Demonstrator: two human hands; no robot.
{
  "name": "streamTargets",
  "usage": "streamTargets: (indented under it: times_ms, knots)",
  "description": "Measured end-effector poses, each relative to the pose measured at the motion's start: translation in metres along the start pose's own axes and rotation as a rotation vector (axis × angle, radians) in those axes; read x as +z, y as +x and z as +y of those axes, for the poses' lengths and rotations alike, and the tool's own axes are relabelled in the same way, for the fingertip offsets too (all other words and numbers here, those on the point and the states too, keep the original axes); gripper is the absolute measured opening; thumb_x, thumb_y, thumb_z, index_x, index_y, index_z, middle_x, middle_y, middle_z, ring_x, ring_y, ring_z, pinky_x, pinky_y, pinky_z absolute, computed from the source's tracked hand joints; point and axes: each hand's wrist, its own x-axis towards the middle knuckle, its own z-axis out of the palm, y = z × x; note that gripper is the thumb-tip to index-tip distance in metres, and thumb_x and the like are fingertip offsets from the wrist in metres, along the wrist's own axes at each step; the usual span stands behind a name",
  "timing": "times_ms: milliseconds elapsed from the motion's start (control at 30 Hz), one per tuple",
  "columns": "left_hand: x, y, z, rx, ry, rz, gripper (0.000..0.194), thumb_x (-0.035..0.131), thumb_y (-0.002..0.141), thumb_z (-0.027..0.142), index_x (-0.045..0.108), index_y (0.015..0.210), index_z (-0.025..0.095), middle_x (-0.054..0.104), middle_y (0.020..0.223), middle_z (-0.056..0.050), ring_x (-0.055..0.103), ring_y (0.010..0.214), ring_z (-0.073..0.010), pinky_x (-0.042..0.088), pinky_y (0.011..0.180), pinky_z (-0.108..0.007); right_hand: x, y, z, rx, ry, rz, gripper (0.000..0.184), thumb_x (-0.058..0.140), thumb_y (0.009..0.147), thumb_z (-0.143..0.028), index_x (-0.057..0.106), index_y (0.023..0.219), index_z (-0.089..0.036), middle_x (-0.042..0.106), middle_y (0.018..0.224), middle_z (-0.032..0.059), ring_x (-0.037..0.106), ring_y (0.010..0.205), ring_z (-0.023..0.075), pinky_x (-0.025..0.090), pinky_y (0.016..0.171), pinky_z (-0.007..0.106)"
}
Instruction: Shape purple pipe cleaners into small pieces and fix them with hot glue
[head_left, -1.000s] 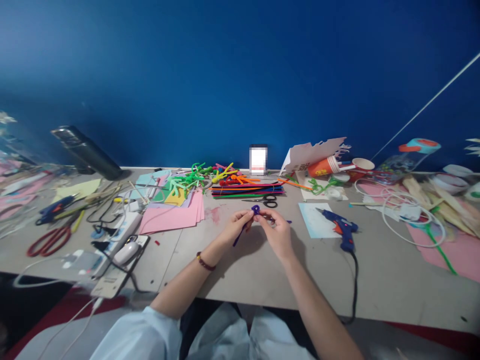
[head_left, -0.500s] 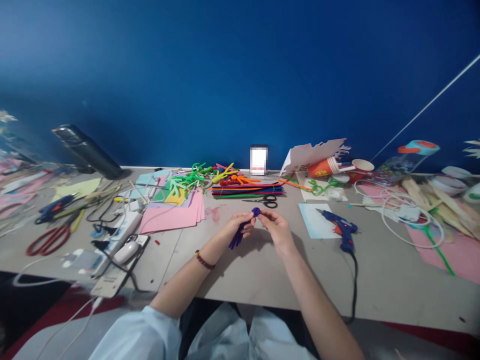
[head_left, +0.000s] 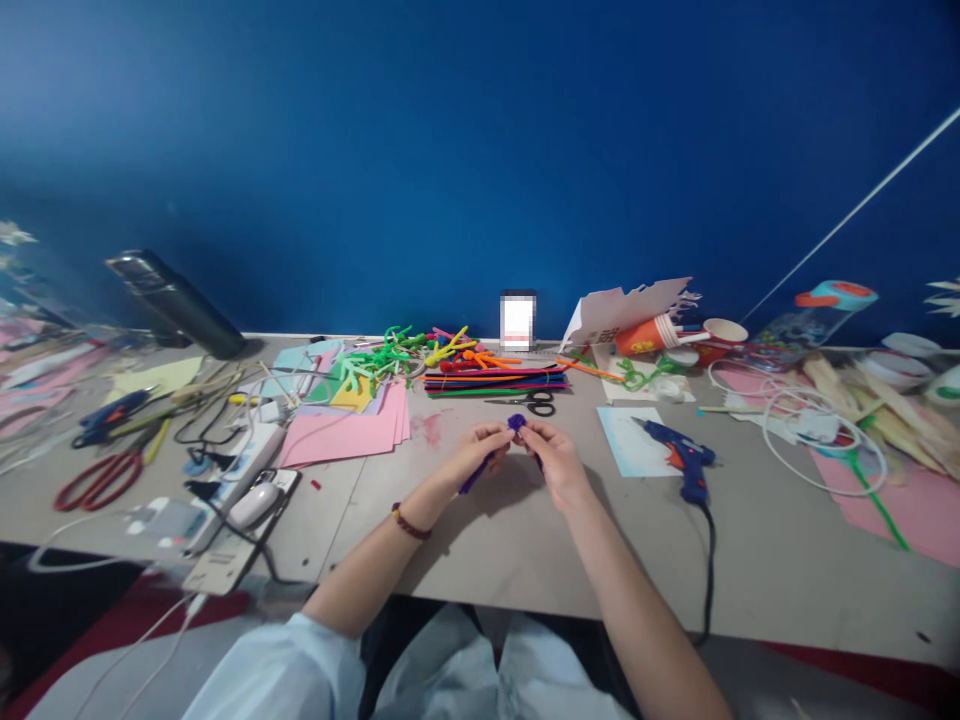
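Note:
Purple pipe cleaners (head_left: 516, 423), knotted into a small tuft at the top, are pinched between both hands above the middle of the table. My left hand (head_left: 481, 450) is closed on them, and loose purple ends hang below its palm. My right hand (head_left: 553, 458) pinches the tuft from the other side; a dark purple end shows under its fingers. Just beyond the hands lie black-handled scissors (head_left: 540, 403) and a bundle of coloured pipe cleaners (head_left: 495, 381).
A blue glue gun (head_left: 686, 460) with its cord lies to the right on pale blue paper (head_left: 622, 440). Pink paper (head_left: 341, 437), a power strip (head_left: 244, 480) and red-handled scissors (head_left: 99, 482) are on the left. Paper cups (head_left: 646, 335) and a dark bottle (head_left: 180, 305) stand or lean near the wall.
The purple strands have been parted: fewer hang below my left hand, and an end now shows by my right hand. My right fingers have curled closer around the tuft.

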Motion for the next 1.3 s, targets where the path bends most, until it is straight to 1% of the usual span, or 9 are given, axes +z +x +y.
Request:
streamTargets:
  times_ms: [67,133,333,500,600,867,1033,1200,1300]
  knots:
    - [0.0028,0.0008,-0.0018,0.080,0.159,0.120,0.034,0.065,0.072,0.047,0.062,0.076,0.013,0.041,0.049,0.006,0.035,0.041,-0.0050,0.029,0.041,-0.019,-0.0006,0.0006,0.0002,-0.020,-0.022,0.030,0.030,0.075,0.060,-0.041,0.069,0.078,-0.018,0.062,0.065,-0.0002,0.045,0.056,0.0100,0.033,0.054,0.024]
    - [0.0056,0.0011,-0.0036,0.132,0.235,0.182,0.035,0.063,0.073,0.048,0.064,0.078,0.013,0.044,0.051,0.005,0.037,0.044,-0.0051,0.028,0.042,-0.019,-0.0011,0.0007,-0.0001,-0.037,-0.039,0.050,0.029,0.074,0.060,-0.041,0.069,0.078,-0.018,0.062,0.067,-0.0005,0.044,0.056,0.0099,0.033,0.054,0.024]
    - [0.0054,0.0021,-0.0061,0.195,0.303,0.231,0.035,0.061,0.075,0.047,0.067,0.081,0.014,0.057,0.060,0.000,0.042,0.048,-0.0076,0.031,0.045,-0.020,-0.0007,-0.0014,-0.0021,-0.060,-0.076,0.045,0.029,0.072,0.064,-0.040,0.069,0.081,-0.018,0.061,0.065,-0.0011,0.037,0.051,0.0076,0.028,0.049,0.023]
    - [0.0017,0.0034,-0.0077,0.294,0.364,0.228,0.029,0.057,0.080,0.042,0.068,0.078,0.015,0.066,0.075,-0.004,0.056,0.070,-0.0152,0.043,0.067,-0.025,-0.0001,-0.0020,0.0013,-0.017,-0.086,0.050,0.038,0.071,0.064,-0.045,0.069,0.090,-0.017,0.054,0.056,-0.0032,0.028,0.045,0.0061,0.019,0.043,0.023]
    - [0.0014,0.0037,-0.0092,0.315,0.392,0.228,0.029,0.055,0.081,0.042,0.067,0.078,0.015,0.066,0.075,-0.005,0.056,0.073,-0.0163,0.043,0.070,-0.026,-0.0001,-0.0017,0.0029,-0.003,-0.075,0.036,0.041,0.071,0.064,-0.046,0.068,0.093,-0.017,0.044,0.048,-0.0064,0.025,0.043,0.0059,0.017,0.042,0.023]
    - [0.0031,0.0008,-0.0058,0.365,0.511,0.311,0.019,0.059,0.078,0.032,0.067,0.077,0.015,0.060,0.065,-0.002,0.048,0.060,-0.0120,0.035,0.058,-0.023,0.0008,-0.0035,0.0002,0.019,-0.044,0.013,0.044,0.069,0.064,-0.046,0.066,0.096,-0.016,0.027,0.045,-0.0110,0.020,0.041,0.0050,0.014,0.040,0.021]
    - [0.0041,-0.0014,-0.0044,0.385,0.601,0.327,0.016,0.060,0.078,0.029,0.068,0.081,0.016,0.064,0.071,-0.003,0.052,0.064,-0.0136,0.037,0.061,-0.024,0.0004,-0.0028,0.0018,0.026,-0.036,0.013,0.046,0.069,0.065,-0.046,0.065,0.099,-0.016,0.026,0.045,-0.0114,0.020,0.040,0.0049,0.014,0.039,0.021]
    - [0.0056,-0.0037,-0.0050,0.384,0.558,0.430,0.021,0.063,0.075,0.030,0.067,0.094,0.021,0.064,0.083,-0.003,0.054,0.071,-0.0153,0.041,0.069,-0.025,0.0010,-0.0021,0.0018,0.032,-0.032,0.007,0.047,0.070,0.064,-0.046,0.065,0.099,-0.016,0.026,0.045,-0.0113,0.021,0.039,0.0045,0.013,0.039,0.021]
    - [0.0065,-0.0062,-0.0034,0.406,0.550,0.415,0.017,0.061,0.078,0.032,0.068,0.088,0.021,0.063,0.082,-0.005,0.053,0.075,-0.0176,0.041,0.073,-0.028,0.0022,-0.0027,0.0011,0.039,-0.037,0.014,0.049,0.071,0.062,-0.047,0.065,0.101,-0.016,0.026,0.045,-0.0112,0.020,0.039,0.0045,0.013,0.038,0.021]
